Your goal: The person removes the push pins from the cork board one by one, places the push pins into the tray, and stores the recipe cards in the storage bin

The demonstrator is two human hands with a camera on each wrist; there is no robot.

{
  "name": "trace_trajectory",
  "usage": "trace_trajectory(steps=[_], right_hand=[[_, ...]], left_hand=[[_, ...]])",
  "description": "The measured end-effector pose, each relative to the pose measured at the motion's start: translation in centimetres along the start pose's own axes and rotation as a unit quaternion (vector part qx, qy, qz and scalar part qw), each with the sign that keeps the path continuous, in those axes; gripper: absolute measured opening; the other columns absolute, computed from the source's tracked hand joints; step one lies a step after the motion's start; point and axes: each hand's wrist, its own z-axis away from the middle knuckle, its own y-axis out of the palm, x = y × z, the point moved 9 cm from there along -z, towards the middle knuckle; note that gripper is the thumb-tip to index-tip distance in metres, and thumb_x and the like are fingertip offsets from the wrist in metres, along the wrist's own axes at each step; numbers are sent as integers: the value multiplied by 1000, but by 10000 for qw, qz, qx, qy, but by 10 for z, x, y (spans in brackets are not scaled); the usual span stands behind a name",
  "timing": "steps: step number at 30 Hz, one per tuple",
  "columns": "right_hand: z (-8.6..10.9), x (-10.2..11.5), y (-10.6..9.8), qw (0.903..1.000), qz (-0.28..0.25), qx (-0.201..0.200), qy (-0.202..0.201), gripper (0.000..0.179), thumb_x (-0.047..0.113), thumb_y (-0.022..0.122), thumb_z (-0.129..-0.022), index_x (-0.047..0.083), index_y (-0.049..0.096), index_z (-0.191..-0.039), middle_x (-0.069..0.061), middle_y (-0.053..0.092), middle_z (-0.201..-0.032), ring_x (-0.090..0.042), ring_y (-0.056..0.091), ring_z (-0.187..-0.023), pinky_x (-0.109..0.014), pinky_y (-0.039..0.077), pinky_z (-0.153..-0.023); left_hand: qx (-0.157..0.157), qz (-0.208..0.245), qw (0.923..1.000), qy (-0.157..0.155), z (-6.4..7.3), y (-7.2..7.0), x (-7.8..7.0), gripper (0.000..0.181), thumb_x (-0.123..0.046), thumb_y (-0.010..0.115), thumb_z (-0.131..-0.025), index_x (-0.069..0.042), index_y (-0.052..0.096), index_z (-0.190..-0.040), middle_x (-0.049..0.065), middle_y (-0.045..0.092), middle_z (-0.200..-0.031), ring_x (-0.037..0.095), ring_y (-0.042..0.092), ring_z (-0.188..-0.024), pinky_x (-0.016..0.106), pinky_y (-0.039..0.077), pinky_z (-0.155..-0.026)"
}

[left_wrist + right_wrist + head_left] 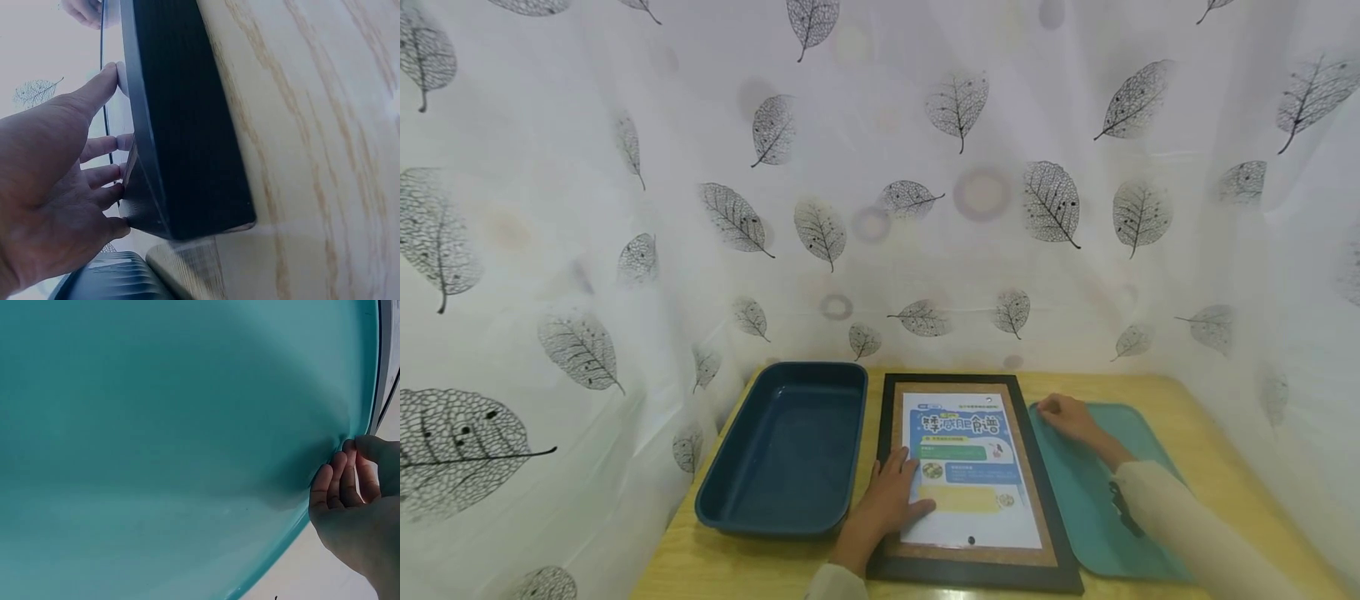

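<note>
A printed poster sheet (958, 529) lies on a cork board with a black frame (1067, 550). My left hand (889, 496) rests on the sheet's left edge with its fingers spread. In the left wrist view that hand (69, 162) reaches over the frame's side (187, 125). My right hand (1071, 419) is at the far left corner of a teal tray (1097, 467). Its thumb and fingertips meet there in the right wrist view, where a small dark thing (342, 436) shows at the tips. A dark pin (972, 540) sits at the sheet's lower edge.
A deep navy tray (782, 458) stands left of the board. All of these lie on a light wooden table (752, 571). A white curtain with a leaf print (880, 267) hangs behind and along both sides. Something black (1123, 508) shows under the right forearm.
</note>
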Motion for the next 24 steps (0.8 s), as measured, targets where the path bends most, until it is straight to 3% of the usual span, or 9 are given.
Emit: trace_trajectory(steps=[24], right_hand=[[-4,3,2,10000,65,-1,75,16,6,67,-97,-8,69,-104,-27,72,-103,-46,68,-98,-59,58,-86]], left_hand=[[62,-40,10000,9,-1,1,2,79,-47,77,-92,-4,48,-152,18,33,-166,36,27,-155,62,21,-124]])
